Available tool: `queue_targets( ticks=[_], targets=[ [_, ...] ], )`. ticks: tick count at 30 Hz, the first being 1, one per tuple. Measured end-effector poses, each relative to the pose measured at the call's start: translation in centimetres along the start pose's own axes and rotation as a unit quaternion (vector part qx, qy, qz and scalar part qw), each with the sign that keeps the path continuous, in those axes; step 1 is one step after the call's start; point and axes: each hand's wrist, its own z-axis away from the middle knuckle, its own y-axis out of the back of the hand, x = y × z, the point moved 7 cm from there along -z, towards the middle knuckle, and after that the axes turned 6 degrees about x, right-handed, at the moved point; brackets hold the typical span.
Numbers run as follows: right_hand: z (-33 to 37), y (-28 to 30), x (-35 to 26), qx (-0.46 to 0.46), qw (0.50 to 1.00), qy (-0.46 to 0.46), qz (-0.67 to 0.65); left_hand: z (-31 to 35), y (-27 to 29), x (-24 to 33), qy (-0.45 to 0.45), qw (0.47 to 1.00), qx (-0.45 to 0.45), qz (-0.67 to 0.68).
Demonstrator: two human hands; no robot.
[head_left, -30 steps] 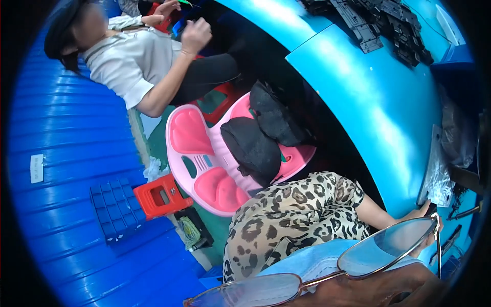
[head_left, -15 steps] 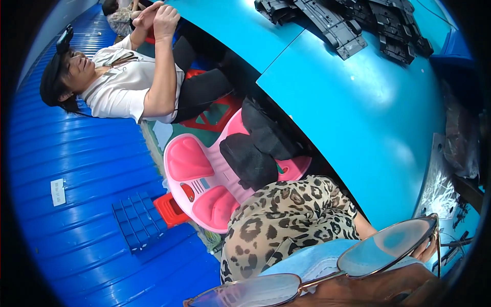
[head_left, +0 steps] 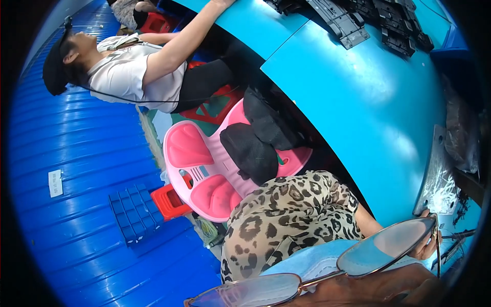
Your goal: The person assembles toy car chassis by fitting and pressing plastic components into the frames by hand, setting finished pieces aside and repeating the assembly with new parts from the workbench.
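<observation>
Only my left arm shows, in a leopard-print sleeve (head_left: 291, 215), reaching right to the table's near edge. Partly behind the lens of my glasses (head_left: 388, 244), my left hand (head_left: 425, 248) has its visible fingers curled. What they hold, if anything, is hidden. Next to the hand lies a scratched metal plate (head_left: 434, 176) with holes, and thin black parts (head_left: 452, 249) are beyond it. A light blue mask (head_left: 312, 261) fills the bottom of the view. My right hand is out of view.
Long black plastic parts (head_left: 337, 23) lie at the back of the blue table (head_left: 342, 107). A pink seat (head_left: 186, 148) bears black cloth cushions (head_left: 250, 153). To the left are a red stool (head_left: 169, 202) and a blue crate (head_left: 134, 212). A co-worker (head_left: 128, 71) sits at the far left.
The co-worker has lowered both raised hands and now stretches an arm toward the table. My view has shifted slightly. My left hand shows a little more beside the metal plate.
</observation>
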Motion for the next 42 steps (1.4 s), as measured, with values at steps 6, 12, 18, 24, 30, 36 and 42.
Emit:
queue_targets(
  ticks=[6,12,18,24,30,36,42],
  targets=[
    [-0.2,-0.4,0.7,0.001,1.000,0.020,-0.002,-0.5,-0.2,-0.4,0.010,1.000,-0.005,0.025],
    [-0.2,-0.7,1.6,0.041,0.999,0.008,-0.014,-1.3,0.1,1.3,-0.039,0.998,-0.023,0.053],
    [-0.5,-1.1,1.5,0.070,0.997,-0.002,-0.026,-1.9,0.5,0.8,0.009,0.996,-0.025,0.081],
    [-2.1,-3.0,-0.2,0.078,0.989,-0.061,-0.111,-3.0,1.7,-1.5,-0.030,0.998,0.054,-0.016],
    [-1.9,-3.6,1.5,0.068,0.996,-0.034,-0.046,-3.8,2.0,-3.5,-0.059,0.996,0.069,-0.015],
    [-3.5,-6.1,-0.9,0.090,0.994,0.050,-0.043,-4.3,5.2,-2.7,-0.013,0.996,0.082,0.014],
    [-5.2,-7.5,-3.0,0.004,0.992,0.102,-0.070,-5.4,6.5,-3.0,0.001,0.994,0.040,0.101]
  ],
)
